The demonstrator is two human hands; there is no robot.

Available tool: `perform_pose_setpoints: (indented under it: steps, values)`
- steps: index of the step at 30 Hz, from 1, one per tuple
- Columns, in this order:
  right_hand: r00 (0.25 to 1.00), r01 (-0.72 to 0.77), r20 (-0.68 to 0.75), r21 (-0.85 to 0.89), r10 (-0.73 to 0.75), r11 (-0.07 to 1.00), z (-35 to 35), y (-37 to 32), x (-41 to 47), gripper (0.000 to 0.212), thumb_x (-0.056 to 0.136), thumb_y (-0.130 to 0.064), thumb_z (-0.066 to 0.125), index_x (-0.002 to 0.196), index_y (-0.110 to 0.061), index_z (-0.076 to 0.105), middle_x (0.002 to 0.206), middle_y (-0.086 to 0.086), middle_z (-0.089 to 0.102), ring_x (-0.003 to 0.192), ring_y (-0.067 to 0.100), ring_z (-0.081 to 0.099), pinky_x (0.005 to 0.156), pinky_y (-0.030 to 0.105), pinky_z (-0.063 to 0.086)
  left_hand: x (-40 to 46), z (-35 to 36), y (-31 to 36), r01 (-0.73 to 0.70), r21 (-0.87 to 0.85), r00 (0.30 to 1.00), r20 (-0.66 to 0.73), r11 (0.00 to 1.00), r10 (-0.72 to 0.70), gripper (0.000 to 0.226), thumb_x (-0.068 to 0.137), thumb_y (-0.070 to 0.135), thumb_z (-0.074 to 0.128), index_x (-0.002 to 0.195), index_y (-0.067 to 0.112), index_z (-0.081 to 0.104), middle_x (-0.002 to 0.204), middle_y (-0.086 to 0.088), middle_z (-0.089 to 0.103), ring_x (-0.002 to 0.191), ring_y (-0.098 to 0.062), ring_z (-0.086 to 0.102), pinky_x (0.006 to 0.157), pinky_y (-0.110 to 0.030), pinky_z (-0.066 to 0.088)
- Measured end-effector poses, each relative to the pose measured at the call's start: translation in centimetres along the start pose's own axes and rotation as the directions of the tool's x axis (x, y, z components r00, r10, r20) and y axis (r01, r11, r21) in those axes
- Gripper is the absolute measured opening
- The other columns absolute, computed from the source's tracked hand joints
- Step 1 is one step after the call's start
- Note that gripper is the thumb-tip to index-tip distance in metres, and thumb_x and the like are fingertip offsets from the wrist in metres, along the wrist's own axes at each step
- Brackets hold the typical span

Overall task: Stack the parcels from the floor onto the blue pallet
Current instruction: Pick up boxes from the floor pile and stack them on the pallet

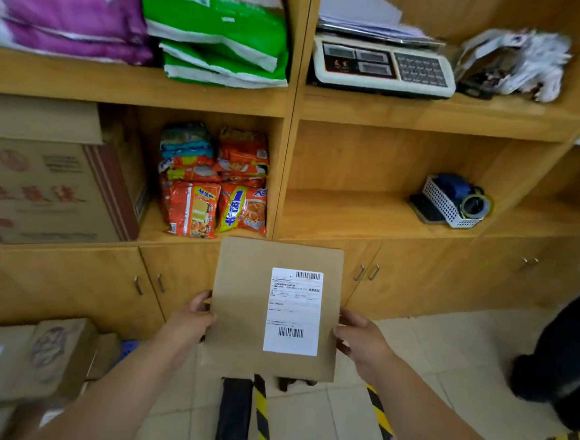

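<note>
A flat brown cardboard parcel (241, 305) with a white shipping label (293, 311) is held up in the air before the wooden cabinets. My left hand (194, 319) grips its left edge and my right hand (359, 338) grips its right edge, thumbs on the front face. At the lower left, several brown parcels (49, 357) lie stacked, and a small patch of the blue pallet (128, 347) shows behind them. The rest of the pallet is hidden by those boxes.
Wooden shelving (290, 103) holds snack packets (215, 183), a large carton (44, 185), a scale (381, 66) and a white basket (449, 205). Yellow-black tape (261, 417) and a black flat object (234, 411) lie on the tiled floor. A dark shape (563, 359) is at right.
</note>
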State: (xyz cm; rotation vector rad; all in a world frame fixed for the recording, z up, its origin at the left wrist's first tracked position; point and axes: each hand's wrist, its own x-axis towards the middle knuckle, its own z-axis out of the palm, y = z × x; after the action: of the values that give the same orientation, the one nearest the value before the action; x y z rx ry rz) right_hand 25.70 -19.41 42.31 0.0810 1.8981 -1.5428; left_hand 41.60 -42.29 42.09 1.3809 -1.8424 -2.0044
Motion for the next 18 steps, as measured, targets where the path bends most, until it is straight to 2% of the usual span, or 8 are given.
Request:
perform_pose_setpoints:
  steps: [3, 7, 11, 15, 18]
  values:
    - [1.000, 0.030, 0.002, -0.057, -0.030, 0.998, -1.5, 0.0, -2.0, 0.050, 0.084, 0.008, 0.052, 0.127, -0.017, 0.058, 0.105, -0.002, 0.068, 0.098, 0.016, 0.060, 0.095, 0.036, 0.048, -3.8, 0.8, -1.0, -0.001, -0.059, 0.999, -0.035, 0.998, -0.001, 0.055, 0.093, -0.002, 0.049, 0.143, 0.017, 0.036, 0.104, -0.001, 0.051, 0.085, -0.016, 0.053, 0.089, -0.042, 0.046]
    - [0.996, 0.048, 0.079, -0.123, -0.039, 0.991, -2.6, 0.5, -4.1, 0.049, 0.087, 0.004, 0.054, 0.130, -0.020, 0.055, 0.099, -0.008, 0.067, 0.098, 0.014, 0.060, 0.098, 0.038, 0.047, -8.5, 1.3, -3.3, 0.003, -0.123, 0.993, -0.113, 0.992, -0.017, 0.058, 0.093, -0.003, 0.048, 0.144, 0.019, 0.034, 0.112, -0.004, 0.054, 0.101, -0.024, 0.054, 0.093, -0.045, 0.048]
    - [0.983, 0.045, 0.185, -0.153, -0.017, 0.987, -1.3, 2.1, -5.5, 0.049, 0.088, 0.003, 0.054, 0.132, -0.019, 0.054, 0.113, 0.001, 0.066, 0.111, 0.022, 0.058, 0.101, 0.040, 0.046, -12.8, -0.1, -5.6, 0.004, -0.179, 0.982, -0.185, 0.984, -0.038, 0.056, 0.092, -0.006, 0.045, 0.142, 0.017, 0.038, 0.121, -0.009, 0.056, 0.108, -0.028, 0.053, 0.091, -0.042, 0.046]
    - [0.955, 0.050, 0.296, -0.177, 0.005, 0.983, 2.2, 3.7, -7.9, 0.044, 0.090, 0.004, 0.053, 0.128, -0.019, 0.056, 0.107, 0.001, 0.067, 0.106, 0.022, 0.060, 0.100, 0.040, 0.046, -15.9, -3.9, -9.0, -0.002, -0.244, 0.968, -0.245, 0.970, -0.060, 0.048, 0.089, -0.009, 0.042, 0.117, 0.028, 0.054, 0.110, -0.006, 0.065, 0.095, -0.025, 0.061, 0.079, -0.038, 0.053]
    - [0.935, 0.081, 0.355, -0.239, 0.009, 0.968, 5.7, 5.0, -9.7, 0.045, 0.090, 0.005, 0.053, 0.128, -0.018, 0.056, 0.110, 0.002, 0.067, 0.105, 0.021, 0.060, 0.101, 0.042, 0.046, -17.7, -7.6, -11.9, -0.042, -0.312, 0.938, -0.339, 0.949, -0.070, 0.050, 0.085, -0.012, 0.045, 0.111, 0.029, 0.056, 0.105, -0.004, 0.068, 0.095, -0.023, 0.064, 0.091, -0.046, 0.051]
